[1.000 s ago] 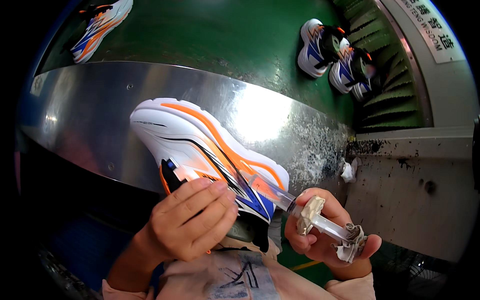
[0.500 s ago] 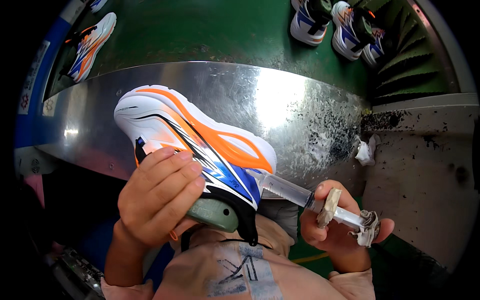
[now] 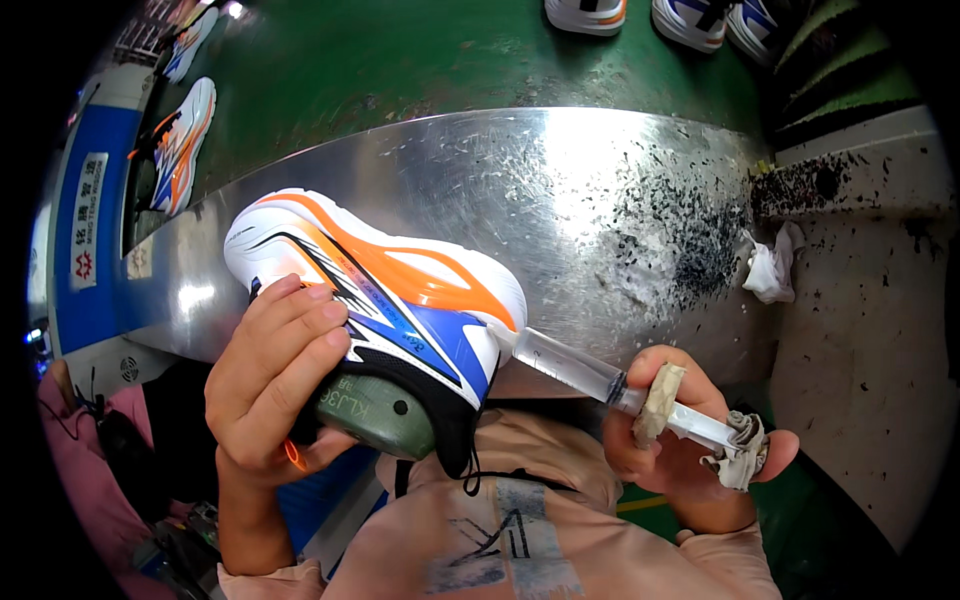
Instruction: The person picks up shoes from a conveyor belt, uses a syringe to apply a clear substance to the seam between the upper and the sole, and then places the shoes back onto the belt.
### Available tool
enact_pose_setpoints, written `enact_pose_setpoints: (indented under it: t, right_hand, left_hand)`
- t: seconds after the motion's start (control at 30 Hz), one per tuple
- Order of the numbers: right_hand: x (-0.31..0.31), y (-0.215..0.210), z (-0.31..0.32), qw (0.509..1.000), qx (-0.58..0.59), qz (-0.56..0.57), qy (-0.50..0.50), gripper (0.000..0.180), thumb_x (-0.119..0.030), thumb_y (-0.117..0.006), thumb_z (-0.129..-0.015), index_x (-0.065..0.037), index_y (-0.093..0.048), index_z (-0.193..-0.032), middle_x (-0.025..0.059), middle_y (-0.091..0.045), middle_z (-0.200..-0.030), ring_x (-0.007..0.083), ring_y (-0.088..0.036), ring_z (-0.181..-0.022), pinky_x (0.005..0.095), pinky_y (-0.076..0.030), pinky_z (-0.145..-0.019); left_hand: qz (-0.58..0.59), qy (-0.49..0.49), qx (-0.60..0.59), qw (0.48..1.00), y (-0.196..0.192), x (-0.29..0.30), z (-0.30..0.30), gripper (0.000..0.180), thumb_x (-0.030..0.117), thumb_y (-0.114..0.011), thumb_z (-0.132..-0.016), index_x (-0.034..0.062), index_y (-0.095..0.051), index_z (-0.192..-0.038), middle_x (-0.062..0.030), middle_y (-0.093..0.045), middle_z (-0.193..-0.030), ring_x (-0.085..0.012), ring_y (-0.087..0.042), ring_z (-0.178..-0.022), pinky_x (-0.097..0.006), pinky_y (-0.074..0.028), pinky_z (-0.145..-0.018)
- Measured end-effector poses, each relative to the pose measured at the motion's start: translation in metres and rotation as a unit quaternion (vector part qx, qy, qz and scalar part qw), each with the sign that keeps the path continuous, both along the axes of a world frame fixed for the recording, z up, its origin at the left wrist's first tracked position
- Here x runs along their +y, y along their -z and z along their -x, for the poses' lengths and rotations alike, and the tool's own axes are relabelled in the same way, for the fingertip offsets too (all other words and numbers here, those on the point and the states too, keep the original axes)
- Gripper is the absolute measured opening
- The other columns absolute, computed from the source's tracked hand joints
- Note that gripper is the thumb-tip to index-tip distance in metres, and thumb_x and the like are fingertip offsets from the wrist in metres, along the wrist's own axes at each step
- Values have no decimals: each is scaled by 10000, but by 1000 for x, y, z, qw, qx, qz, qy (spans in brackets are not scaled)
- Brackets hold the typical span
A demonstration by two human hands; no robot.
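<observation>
A white, orange and blue running shoe [image 3: 400, 270] is held on its side, sole edge facing away, with a green shoe last [image 3: 375, 415] inside it. My left hand [image 3: 285, 375] wraps round the upper near the tongue, fingers closed on the shoe. My right hand [image 3: 690, 430] is closed round a clear plastic syringe [image 3: 570, 365], its thumb behind the cloth-wrapped plunger end [image 3: 740, 452]. A tan wrapped flange [image 3: 658, 403] sits between the fingers. The syringe's tip meets the seam of upper and sole near the heel; whether it touches is hard to tell.
Beneath the shoe lies a scuffed metal ledge [image 3: 450, 160], spotted with black residue at right. Beyond it, a green surface [image 3: 400, 60] carries other shoes [image 3: 182, 145] at left and far right. A crumpled white wad [image 3: 772, 265] lies at right. A blue panel [image 3: 75, 250] stands at left.
The shoe and my left hand have shifted slightly left in view. My right hand still grips the syringe with its tip by the heel seam. The view has tilted, showing more at left.
</observation>
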State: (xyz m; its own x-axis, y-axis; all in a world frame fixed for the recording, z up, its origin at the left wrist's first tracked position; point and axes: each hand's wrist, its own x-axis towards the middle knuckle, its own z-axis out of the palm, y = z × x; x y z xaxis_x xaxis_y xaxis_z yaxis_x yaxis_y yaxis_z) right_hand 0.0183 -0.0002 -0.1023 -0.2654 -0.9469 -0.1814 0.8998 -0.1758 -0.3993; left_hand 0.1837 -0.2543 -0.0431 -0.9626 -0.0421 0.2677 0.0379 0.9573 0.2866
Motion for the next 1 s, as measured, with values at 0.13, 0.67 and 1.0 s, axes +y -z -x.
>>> enact_pose_setpoints:
  t: [0.13, 0.67, 1.0]
  right_hand:
    - [5, 5, 1, 1000, 14, -8, -15, 1306, -901, -563, -560, 86, -262, -1362, 44, -415, -899, 86, -335, -697, 223, -275, -613]
    - [3, 1, -5, 994, -27, -46, 94, 1273, -922, -560, -548, 1, -276, -1377, 81, -485, -852, 57, -323, -671, 160, -308, -600]
    - [-7, -18, -23, 983, 6, -89, 163, 1300, -893, -589, -569, 35, -216, -1400, 112, -506, -874, 45, -337, -658, 145, -329, -567]
  left_hand:
    - [7, 9, -25, 1000, -7, -4, 13, 514, 392, -687, -815, -63, -640, -1047, -206, -658, -1011, -377, -647, -984, -486, -491, -938]
    - [121, 34, -132, 983, -23, 16, 75, 594, 248, -705, -773, -42, -560, -1270, -130, -600, -730, -273, -575, -599, -361, -460, -562]
    - [39, -167, -141, 975, -21, 53, 86, 441, 162, -588, -890, -106, -521, -1235, -199, -599, -646, -343, -598, -539, -415, -437, -504]
